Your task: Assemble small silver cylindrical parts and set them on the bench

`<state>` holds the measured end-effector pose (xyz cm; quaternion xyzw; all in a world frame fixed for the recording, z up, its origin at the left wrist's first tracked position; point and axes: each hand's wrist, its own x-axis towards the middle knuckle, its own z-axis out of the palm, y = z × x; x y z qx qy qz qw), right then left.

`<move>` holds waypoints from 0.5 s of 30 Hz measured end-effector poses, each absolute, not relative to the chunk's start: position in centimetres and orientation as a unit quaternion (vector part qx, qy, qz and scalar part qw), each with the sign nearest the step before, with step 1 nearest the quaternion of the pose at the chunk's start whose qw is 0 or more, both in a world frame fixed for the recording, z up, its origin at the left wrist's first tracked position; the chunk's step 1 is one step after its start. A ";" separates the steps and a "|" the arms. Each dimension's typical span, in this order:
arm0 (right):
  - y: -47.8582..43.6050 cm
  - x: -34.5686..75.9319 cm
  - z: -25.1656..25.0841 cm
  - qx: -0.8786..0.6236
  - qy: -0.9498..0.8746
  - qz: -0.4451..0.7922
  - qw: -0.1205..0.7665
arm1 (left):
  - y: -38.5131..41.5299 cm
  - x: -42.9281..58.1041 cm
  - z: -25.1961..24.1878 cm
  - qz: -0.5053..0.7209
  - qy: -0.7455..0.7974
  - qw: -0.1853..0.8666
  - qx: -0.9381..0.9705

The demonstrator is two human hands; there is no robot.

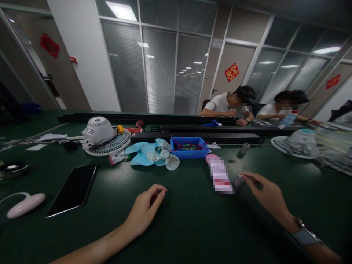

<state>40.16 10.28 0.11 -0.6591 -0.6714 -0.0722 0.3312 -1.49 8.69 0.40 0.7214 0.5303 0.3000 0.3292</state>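
Note:
My right hand (265, 192) reaches in from the right, its thumb and index finger pinching the top of a small grey cylinder (239, 182) that stands on the green table (189, 223). Just left of that cylinder lies a pink item (220, 176), partly pixelated. My left hand (145, 207) rests above the table left of centre, fingers curled and thumb near the index fingertip, with nothing visible between them. A second grey cylinder (244, 149) stands farther back. Behind my left hand are light blue fan blades (147, 153).
A blue bin (189, 148) holds red wires and small boards. White fan bodies (100, 134) sit at left and right. A black tablet (73, 189) and a pink device (26, 206) lie left. Long black rails cross the back; two people (220, 104) sit behind them.

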 end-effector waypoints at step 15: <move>10.3 39.5 -1.1 -0.655 -0.639 0.009 0.403 | 8.7 -1.7 0.2 0.295 0.524 0.326 0.729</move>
